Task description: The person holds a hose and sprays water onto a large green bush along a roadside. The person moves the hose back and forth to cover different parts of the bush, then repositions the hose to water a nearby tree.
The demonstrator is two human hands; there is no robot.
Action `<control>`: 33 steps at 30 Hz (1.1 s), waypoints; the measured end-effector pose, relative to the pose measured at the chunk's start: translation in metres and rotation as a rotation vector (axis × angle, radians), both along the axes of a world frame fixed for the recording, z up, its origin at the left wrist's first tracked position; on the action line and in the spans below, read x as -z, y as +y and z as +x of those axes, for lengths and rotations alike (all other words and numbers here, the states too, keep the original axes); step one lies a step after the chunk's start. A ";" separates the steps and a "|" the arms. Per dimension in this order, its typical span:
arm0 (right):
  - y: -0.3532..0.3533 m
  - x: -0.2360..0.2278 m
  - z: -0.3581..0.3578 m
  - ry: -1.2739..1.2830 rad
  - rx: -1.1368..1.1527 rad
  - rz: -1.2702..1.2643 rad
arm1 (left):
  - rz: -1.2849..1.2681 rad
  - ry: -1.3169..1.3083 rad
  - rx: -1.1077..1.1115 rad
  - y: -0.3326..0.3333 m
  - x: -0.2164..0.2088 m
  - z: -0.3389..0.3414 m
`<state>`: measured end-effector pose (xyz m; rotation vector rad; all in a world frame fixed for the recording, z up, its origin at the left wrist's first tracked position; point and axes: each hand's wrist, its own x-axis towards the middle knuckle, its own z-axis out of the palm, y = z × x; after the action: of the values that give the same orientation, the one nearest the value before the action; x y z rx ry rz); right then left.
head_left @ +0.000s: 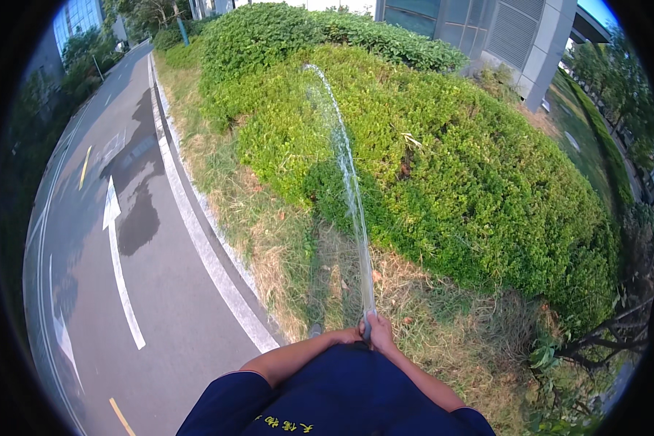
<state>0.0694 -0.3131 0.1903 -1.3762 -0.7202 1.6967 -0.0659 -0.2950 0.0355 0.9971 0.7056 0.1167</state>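
Both my hands are closed around the end of a grey hose (367,329) in front of my body. My right hand (381,331) grips it from the right, near the mouth. My left hand (349,336) is on its left side, a little lower, with its fingers partly hidden. A stream of water (350,182) leaves the hose, arcs forward and breaks into drops over the green hedge (472,174). The rest of the hose is hidden by my dark blue shirt (341,392).
Dry grass (269,240) lies between the hedge and a pale kerb (196,229). Left of it runs a grey road (174,312) with a white arrow (111,207) and dark wet patches (139,221). Bare branches (610,338) stand at right. A building (516,43) rises behind.
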 end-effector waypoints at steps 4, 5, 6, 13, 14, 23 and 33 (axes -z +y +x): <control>0.001 0.008 0.000 0.024 0.061 0.022 | -0.017 -0.013 -0.093 -0.002 0.002 0.004; 0.001 0.010 0.001 0.034 0.074 0.026 | -0.018 0.008 -0.105 -0.002 0.000 0.005; 0.002 0.011 0.001 0.057 0.083 0.030 | 0.011 -0.032 -0.126 -0.002 -0.002 0.006; 0.004 0.012 0.003 0.098 0.145 -0.006 | 0.025 -0.006 -0.071 0.003 -0.021 0.007; 0.005 0.011 0.003 0.101 0.153 -0.014 | 0.022 -0.003 -0.064 0.004 -0.025 0.007; 0.006 0.009 0.007 0.095 0.174 0.004 | 0.114 0.096 0.012 0.013 -0.053 0.009; 0.007 0.014 0.007 0.126 0.272 -0.013 | 0.034 0.037 0.003 0.012 -0.059 0.009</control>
<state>0.0759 -0.3060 0.1764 -1.2985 -0.4307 1.5567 -0.0568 -0.2828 0.0949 1.0354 0.7374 0.1082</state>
